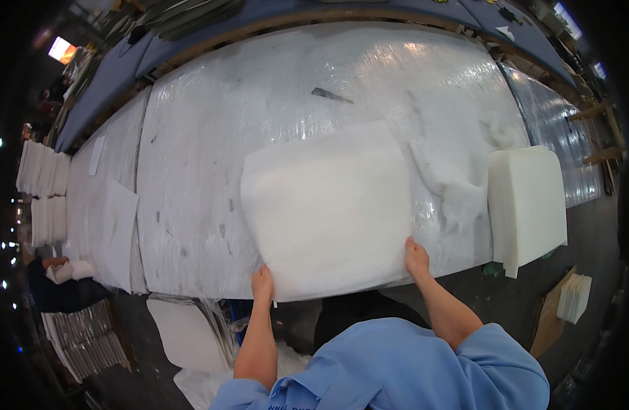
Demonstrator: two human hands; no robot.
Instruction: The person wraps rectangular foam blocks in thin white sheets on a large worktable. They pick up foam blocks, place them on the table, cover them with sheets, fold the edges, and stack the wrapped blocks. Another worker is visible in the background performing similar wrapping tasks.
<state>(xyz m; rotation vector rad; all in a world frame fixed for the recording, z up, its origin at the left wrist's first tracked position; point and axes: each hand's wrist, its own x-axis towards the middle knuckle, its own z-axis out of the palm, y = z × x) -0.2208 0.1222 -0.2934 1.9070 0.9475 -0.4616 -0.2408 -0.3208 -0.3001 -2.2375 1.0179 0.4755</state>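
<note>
A white, cushion-shaped foam pad (pixel 335 219) lies in front of me on a wide table covered in clear plastic film (pixel 198 137). A thinner, paler sheet edge shows along its far side and left side. My left hand (pixel 262 282) is closed on the pad's near left corner, fingers mostly hidden. At the near right edge, my right hand (pixel 417 258) pinches the pad, with the thumb on the edge. To the right, a stack of similar cream foam pads (pixel 526 205) sits at the table's edge.
Loose white wadding (pixel 454 164) lies right of the pad. A dark strip (pixel 331 95) rests farther back. Blue-topped tables (pixel 308 12) run along the far side. At left, a co-worker's hand (pixel 55 262) is near white pieces. More white pads (pixel 184 335) stand below the table at left.
</note>
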